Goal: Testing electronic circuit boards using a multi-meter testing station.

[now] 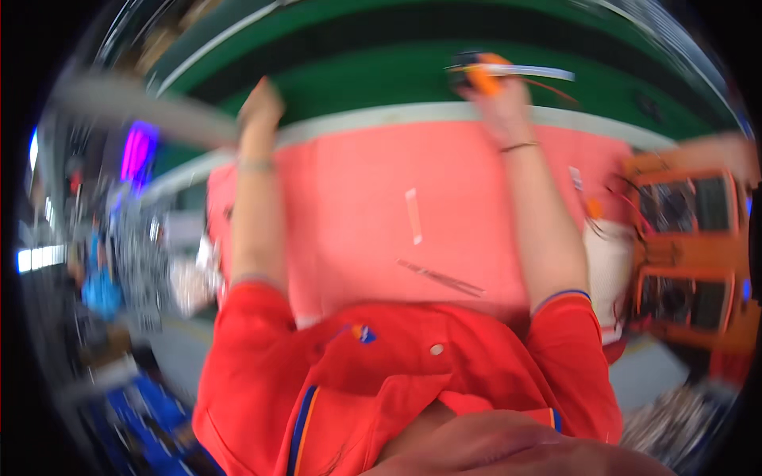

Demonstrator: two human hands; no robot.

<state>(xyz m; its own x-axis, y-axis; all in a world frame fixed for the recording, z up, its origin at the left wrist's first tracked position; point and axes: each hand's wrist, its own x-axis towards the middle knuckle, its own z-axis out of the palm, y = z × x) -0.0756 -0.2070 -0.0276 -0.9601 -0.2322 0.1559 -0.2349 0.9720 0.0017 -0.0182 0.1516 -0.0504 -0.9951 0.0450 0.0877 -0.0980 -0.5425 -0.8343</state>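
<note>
At the far edge of the pink mat [365, 190], my right hand [509, 111] grips an orange and black device [486, 75]. A white strip [540, 72] lies across the device and sticks out to the right, with a thin reddish wire near it. My left hand [262, 107] is over the green belt-like surface [357, 91], blurred by motion. Its fingers are too smeared to read. Between my arms, a small white strip [413, 216] rests on the mat. Closer to me lie metal tweezers [441, 278].
Two meters [686, 205] in orange cases stand one behind the other at the right, with leads beside them. A whitish pad [607, 266] sits by my right elbow. A pale rail [381, 117] borders the green surface. Clear plastic bags [193, 278] are at the left.
</note>
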